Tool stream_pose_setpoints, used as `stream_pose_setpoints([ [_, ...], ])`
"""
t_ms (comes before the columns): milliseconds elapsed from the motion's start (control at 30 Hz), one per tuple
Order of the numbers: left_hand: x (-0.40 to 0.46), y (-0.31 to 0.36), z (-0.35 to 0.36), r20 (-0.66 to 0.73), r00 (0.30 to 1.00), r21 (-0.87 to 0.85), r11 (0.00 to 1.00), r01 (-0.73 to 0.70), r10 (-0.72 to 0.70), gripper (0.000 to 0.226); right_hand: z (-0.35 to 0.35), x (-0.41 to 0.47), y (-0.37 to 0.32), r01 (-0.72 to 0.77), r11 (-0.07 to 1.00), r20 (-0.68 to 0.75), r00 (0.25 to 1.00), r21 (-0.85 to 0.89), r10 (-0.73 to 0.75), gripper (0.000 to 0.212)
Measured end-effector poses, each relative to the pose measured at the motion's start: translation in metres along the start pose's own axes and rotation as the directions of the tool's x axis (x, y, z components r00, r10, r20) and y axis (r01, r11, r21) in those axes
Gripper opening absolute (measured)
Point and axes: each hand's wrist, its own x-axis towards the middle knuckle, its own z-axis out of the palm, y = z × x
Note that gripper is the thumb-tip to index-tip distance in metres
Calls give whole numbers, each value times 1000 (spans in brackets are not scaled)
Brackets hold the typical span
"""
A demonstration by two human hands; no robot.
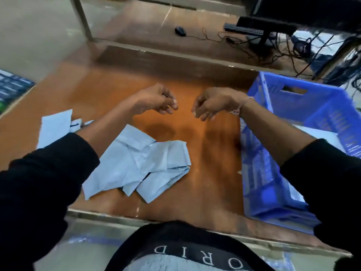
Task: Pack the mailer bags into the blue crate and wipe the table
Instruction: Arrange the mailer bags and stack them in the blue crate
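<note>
Several pale grey-blue mailer bags (pixel 136 163) lie crumpled in a loose pile on the orange-brown table (pixel 211 173), left of centre. More bags (pixel 55 128) lie further left, partly behind my left forearm. The blue crate (pixel 289 106) stands at the table's right side, with white bags (pixel 322 136) showing inside it. My left hand (pixel 156 100) and my right hand (pixel 213 104) hover close together above the bare middle of the table, beyond the pile. Their fingers are loosely curled, and I see nothing held in either. The view is blurred by motion.
A raised shelf behind the table carries a black mouse (pixel 180 31), a monitor stand (pixel 263 36) and a tangle of cables (pixel 293 49). A printed box (pixel 11 87) sits off the table's left edge. The table's near edge runs just in front of my body.
</note>
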Motion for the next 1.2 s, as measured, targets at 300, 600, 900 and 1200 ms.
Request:
stream_pose_setpoints([
  [300, -37, -77, -48, 19, 998, 50, 997, 63, -64, 24, 110, 43, -36, 47, 982, 47, 998, -182, -39, 31],
  [600, -59, -106, -91, -120, 993, 22, 1000, 3, 0, 24, 194, 68, -50, 249, 951, -158, 947, -186, -279, 75],
  [900, -67, -125, -105, -261, 965, -81, 996, -28, 6, 19, 200, 75, -52, 239, 961, -380, 883, -137, -274, 26],
  [1200, -71, -129, -87, -319, 942, -283, 959, 15, -109, 27, 166, 78, -55, 79, 811, -366, 914, 579, 173, 21],
])
